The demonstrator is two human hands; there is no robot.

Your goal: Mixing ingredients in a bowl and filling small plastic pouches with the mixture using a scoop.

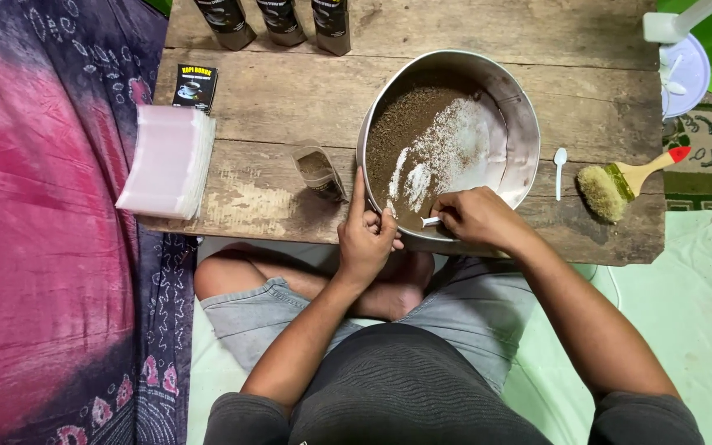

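Three black pouches (280, 21) at table's far edge; black label card (194, 86) beside.

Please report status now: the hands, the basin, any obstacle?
Left hand on metal basin rim. Right hand holds white spoon in brown powder. Nothing blocking.

This looks like a home where someone packs brown powder by hand. The person sits on the floor at a low wooden table (587, 49). On it are a big metal bowl (521, 124) of powder, a stack of clear bags (166, 161) and dark pouches (282, 21). A patterned cloth (51, 222) hangs nearby.
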